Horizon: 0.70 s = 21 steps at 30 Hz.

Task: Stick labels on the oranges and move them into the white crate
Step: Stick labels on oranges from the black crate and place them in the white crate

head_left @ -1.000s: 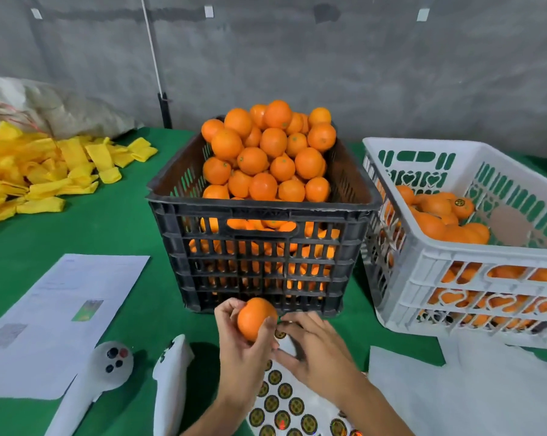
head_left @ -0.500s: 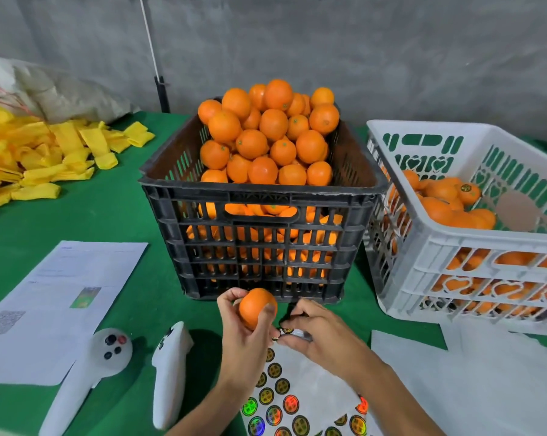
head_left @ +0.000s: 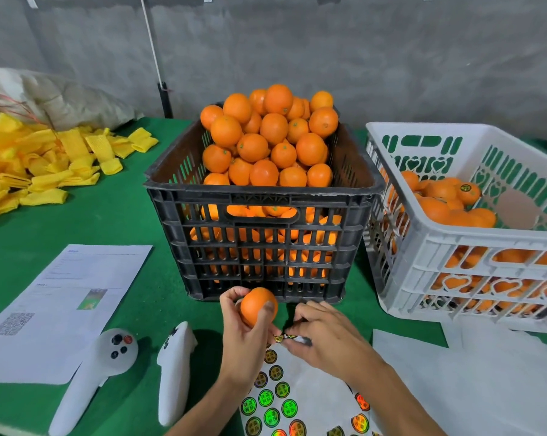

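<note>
One orange (head_left: 257,306) gripped in left hand (head_left: 245,335), right hand (head_left: 321,336) now pinching a label (head_left: 280,338) half-peeled off the sheet (head_left: 310,398); sticking next, white crate (head_left: 454,243) after.

grey concrete wall (head_left: 329,51) behind a table (head_left: 115,221) under green cloth, even light

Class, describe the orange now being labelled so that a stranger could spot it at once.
Find the black crate heaped with oranges. Just in front of its near wall, the left hand holds one orange above the sticker sheet. It alone lies outside both crates.
</note>
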Each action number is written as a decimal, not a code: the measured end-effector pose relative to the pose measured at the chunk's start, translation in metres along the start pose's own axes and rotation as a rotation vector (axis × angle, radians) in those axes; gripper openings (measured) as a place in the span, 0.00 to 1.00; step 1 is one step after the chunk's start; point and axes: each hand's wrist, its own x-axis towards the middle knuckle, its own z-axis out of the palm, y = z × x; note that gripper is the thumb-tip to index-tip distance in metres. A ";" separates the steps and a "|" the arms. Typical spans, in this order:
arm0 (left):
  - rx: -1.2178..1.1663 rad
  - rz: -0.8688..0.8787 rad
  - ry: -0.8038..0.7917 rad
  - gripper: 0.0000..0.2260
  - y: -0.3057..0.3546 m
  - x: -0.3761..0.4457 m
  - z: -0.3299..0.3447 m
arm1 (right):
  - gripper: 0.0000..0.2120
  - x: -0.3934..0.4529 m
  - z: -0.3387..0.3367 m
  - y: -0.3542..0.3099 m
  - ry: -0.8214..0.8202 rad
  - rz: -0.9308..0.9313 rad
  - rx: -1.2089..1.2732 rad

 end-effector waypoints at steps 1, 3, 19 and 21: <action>0.002 0.000 -0.002 0.14 0.000 0.000 0.000 | 0.18 -0.001 0.000 0.000 0.040 -0.023 -0.009; 0.002 -0.001 -0.007 0.14 -0.001 0.000 0.000 | 0.14 -0.003 0.000 -0.002 0.111 -0.061 -0.051; 0.005 0.002 -0.012 0.14 -0.001 0.000 0.000 | 0.12 -0.003 0.001 -0.003 0.122 -0.073 -0.079; 0.006 0.003 -0.007 0.14 -0.001 0.000 0.001 | 0.10 -0.003 0.003 -0.007 0.160 -0.065 -0.148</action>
